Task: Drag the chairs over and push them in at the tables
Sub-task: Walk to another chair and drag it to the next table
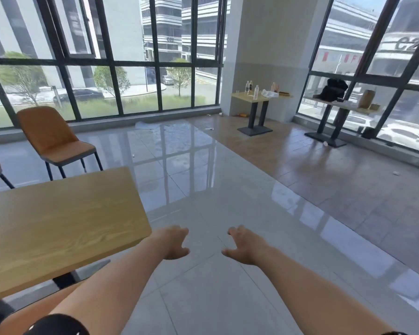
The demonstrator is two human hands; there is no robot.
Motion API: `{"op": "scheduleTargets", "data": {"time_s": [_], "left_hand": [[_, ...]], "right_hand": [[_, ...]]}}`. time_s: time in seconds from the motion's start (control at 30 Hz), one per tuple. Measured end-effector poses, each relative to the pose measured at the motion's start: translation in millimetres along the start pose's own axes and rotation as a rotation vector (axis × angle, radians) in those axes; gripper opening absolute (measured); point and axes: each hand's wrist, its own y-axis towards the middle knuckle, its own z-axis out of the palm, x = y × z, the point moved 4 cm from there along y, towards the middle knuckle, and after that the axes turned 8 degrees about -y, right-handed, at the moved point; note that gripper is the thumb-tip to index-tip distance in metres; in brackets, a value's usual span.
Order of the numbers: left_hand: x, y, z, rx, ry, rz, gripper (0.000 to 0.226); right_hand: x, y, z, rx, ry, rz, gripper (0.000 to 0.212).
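both hands, left hand (pixel 174 243) and right hand (pixel 242 245), hang empty at lower centre, fingers loosely spread. the orange padded chair with thin black metal legs (pixel 56 141) stands upper left, beyond the light wooden table (pixel 58 226). it looks light and should slide easily on glossy tile; grip its backrest top.

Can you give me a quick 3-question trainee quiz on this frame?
1. True or false: the left hand and right hand are both empty, fingers spread.
2. The orange chair stands: A) pushed in at the near wooden table; B) apart from it, by the window; C) tipped over on the floor.
3. Fill in: the far table by the pillar carries several ____.

Key:
1. True
2. B
3. bottles
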Motion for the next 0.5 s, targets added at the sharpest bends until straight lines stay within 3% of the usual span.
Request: {"op": "scheduleTargets", "data": {"time_s": [0.5], "left_hand": [[72.0, 185.6, -85.7, -0.026, -0.045, -0.059, 0.06]], "right_hand": [[-23.3, 225.3, -91.5, -0.006, -0.153, -0.065, 0.073]]}}
